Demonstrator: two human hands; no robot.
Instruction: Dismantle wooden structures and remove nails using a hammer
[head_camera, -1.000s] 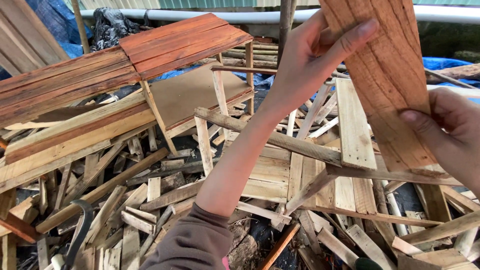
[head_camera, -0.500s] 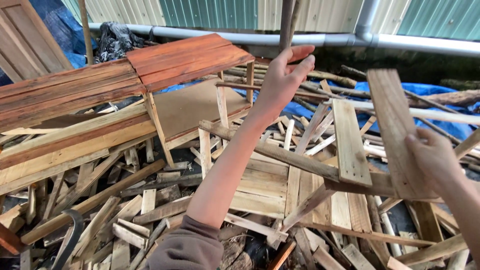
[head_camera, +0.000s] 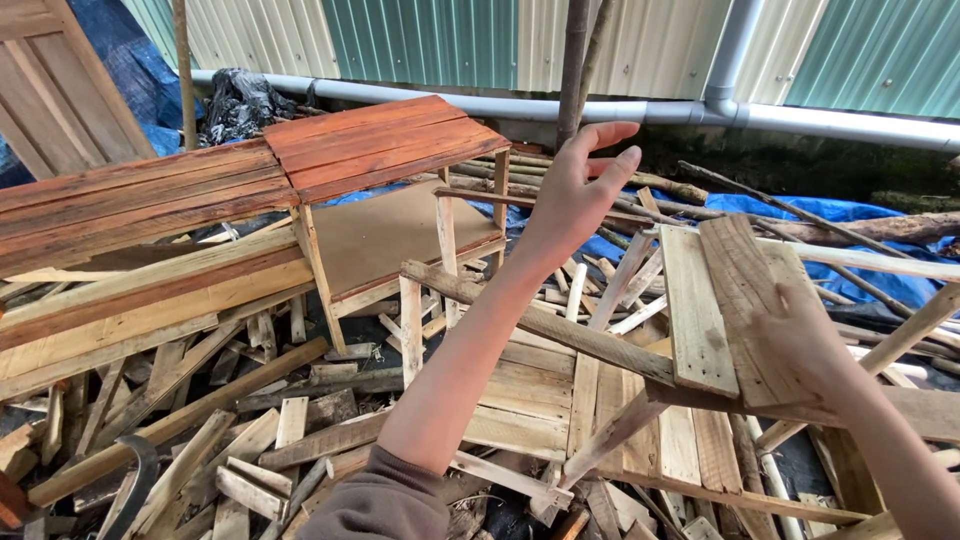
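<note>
The left hand (head_camera: 575, 195) is raised at upper centre of the frame, fingers spread wide and holding nothing, its forearm running up from the sleeve at bottom centre. The right hand (head_camera: 805, 345) sits at right of centre, laid on the lower end of a plank (head_camera: 745, 290) with the fingers pressed against its face; it appears to hold the plank, though how far the fingers wrap round the far edge cannot be told.

The plank lies with its long axis running from the right hand up and slightly left toward the middle of the frame, tilted up over the heap. A second, paler slat (head_camera: 693, 305) lies just beside it on the left, nearly parallel. The right hand is the one on the plank; the left hand is well apart from it, up and to the left, with open air between.

Below both hands spreads a scrap pile (head_camera: 300, 430) of broken slats and pallet pieces. At upper left stand reddish board panels (head_camera: 380, 140) over a flat brown sheet (head_camera: 400, 230). A grey pipe (head_camera: 840, 120) runs along a corrugated wall (head_camera: 450, 40) at the top, with blue tarp (head_camera: 800, 210) under the wood at right.
</note>
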